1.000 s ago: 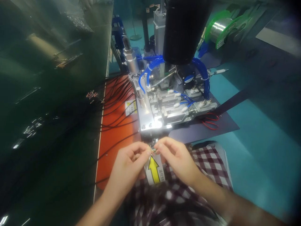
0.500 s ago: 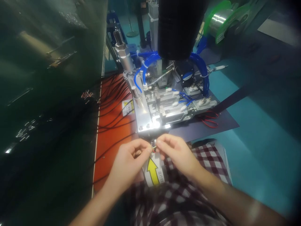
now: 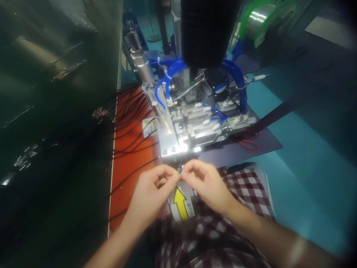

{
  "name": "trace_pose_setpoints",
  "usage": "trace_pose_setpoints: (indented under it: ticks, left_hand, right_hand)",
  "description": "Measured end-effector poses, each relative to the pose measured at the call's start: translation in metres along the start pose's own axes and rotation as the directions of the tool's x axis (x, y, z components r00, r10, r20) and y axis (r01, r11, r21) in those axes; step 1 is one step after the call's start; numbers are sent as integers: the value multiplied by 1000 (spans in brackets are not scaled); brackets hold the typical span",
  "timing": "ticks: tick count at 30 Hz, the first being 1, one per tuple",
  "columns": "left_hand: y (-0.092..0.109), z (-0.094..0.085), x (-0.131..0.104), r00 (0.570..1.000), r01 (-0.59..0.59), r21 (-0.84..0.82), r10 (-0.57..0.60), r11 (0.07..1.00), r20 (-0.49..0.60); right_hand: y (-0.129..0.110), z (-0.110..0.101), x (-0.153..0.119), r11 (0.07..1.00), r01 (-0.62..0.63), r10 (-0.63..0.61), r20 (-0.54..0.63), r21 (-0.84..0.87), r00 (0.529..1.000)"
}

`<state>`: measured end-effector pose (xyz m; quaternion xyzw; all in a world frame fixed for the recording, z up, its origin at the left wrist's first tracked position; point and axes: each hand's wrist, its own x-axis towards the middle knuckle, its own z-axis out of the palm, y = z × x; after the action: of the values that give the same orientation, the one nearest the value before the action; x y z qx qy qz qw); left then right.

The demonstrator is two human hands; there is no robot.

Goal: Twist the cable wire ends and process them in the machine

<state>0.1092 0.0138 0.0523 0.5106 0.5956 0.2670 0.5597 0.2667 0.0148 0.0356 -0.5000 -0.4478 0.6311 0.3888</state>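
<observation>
My left hand (image 3: pixel 154 190) and my right hand (image 3: pixel 206 184) meet in front of the metal machine (image 3: pixel 192 126). Thumb and fingertips of each are pinched together on thin wires (image 3: pixel 181 176), of which a red one and a pale yellowish one show between them. The wire ends are tiny and partly covered by the fingers. Just beneath the hands is a white label with a yellow arrow (image 3: pixel 180 203). The near edge of the machine's bright plate (image 3: pixel 169 143) lies right beyond my fingertips.
Black cables (image 3: pixel 134 147) run over the orange surface (image 3: pixel 122 175) on the left. Small metal parts (image 3: pixel 26 156) and a copper-coloured bunch (image 3: pixel 100 112) lie on the dark area further left. A green-rimmed wire spool (image 3: pixel 260 22) hangs upper right. A black cylinder (image 3: pixel 209 33) overhangs the machine.
My right hand has shifted slightly left, so the fingertips of both hands are closer together around the wires. The whole view has moved a little; my left hand keeps its pinch.
</observation>
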Motion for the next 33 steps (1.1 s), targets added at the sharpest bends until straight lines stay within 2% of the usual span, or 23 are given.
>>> trace_pose_setpoints:
  ticks: [4,7,11,19,25,29,33]
  left_hand:
    - [0,4,-6,995,83,-95,-87,992,-43]
    - [0,6,-8,993,88,-124,-96,988,-61]
    - [0,6,-9,993,77,-108,-87,991,-86]
    - [-2,7,-13,994,58,-104,-67,993,-90]
    - [-2,11,-19,986,72,-200,-100,977,-137]
    - [-6,14,-21,979,68,-298,-122,952,-164]
    - [-5,14,-22,978,100,-349,-156,932,-136]
  right_hand:
    - [3,4,-4,998,54,-56,-56,-36,997]
    - [5,5,-6,996,75,-78,-77,-42,994]
    - [2,3,-5,999,25,-25,-30,-22,999]
    - [-4,7,-4,1000,-11,13,-57,26,998]
    - [-6,10,-6,994,-73,76,-32,86,997]
    - [-1,13,-11,1000,5,-4,-57,9,998]
    - [3,14,-15,989,107,-115,-68,-103,991]
